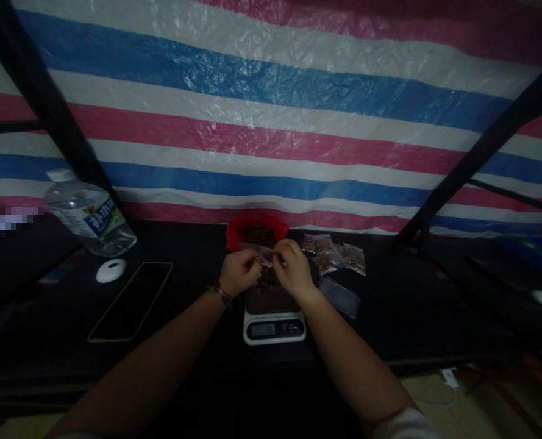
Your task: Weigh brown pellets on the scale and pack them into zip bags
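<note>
Between my two hands is a small clear plastic bag with brown bits inside, resting over the scale. My left hand, a beaded bracelet at its wrist, pinches one side of the bag's top edge. The other side of that edge is pinched by my right hand. Below them lies a white kitchen scale with a lit display too small to read. Just behind the hands stands a red bag, open at the top, with dark brown pieces in it.
Several filled clear bags lie right of the scale, with a flat clear bag nearer. Leftward are a phone, a white round device and a plastic bottle. Black posts and a striped sheet bound the black table.
</note>
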A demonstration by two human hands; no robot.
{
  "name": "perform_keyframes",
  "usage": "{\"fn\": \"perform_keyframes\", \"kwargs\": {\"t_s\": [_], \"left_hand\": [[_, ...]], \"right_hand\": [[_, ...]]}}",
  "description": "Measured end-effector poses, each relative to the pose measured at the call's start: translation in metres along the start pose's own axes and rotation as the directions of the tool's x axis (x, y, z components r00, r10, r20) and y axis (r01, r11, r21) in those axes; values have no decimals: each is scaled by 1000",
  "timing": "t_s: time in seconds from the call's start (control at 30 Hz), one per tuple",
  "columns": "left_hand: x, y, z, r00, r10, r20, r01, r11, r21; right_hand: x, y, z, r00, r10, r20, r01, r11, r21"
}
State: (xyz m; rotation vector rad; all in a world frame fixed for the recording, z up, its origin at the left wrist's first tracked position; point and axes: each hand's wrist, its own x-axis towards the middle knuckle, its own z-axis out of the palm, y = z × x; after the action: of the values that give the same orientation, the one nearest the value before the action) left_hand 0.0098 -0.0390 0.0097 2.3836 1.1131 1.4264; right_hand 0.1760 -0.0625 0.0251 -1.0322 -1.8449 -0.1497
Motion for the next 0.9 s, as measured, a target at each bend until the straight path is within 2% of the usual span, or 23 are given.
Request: {"fn": "perform_keyframes", "kwargs": {"t_s": [0.13,0.3,0.5,0.6,0.77,0.9], "left_hand": [[0,1,-1,1000,17,23,-17,999,28],[2,5,-4,983,148,108,-157,985,76],[10,0,-21,934,348,76,-356,926,125],[15,-6,-29,929,351,113,-366,919,149],[18,-12,-32,914,342,219,-376,917,132],[18,-13,-32,901,341,268,-375,923,88]], "right_hand": [[-1,0,2,992,-81,100,79,997,22],[-2,1,4,966,-76,248,79,997,-2],[0,2,3,976,9,217,-6,1000,-13],[2,1,0,979,10,202,-14,1000,18],[4,-2,-4,957,-40,289,41,999,0],[4,-4,-5,949,-74,306,52,996,77]]}}
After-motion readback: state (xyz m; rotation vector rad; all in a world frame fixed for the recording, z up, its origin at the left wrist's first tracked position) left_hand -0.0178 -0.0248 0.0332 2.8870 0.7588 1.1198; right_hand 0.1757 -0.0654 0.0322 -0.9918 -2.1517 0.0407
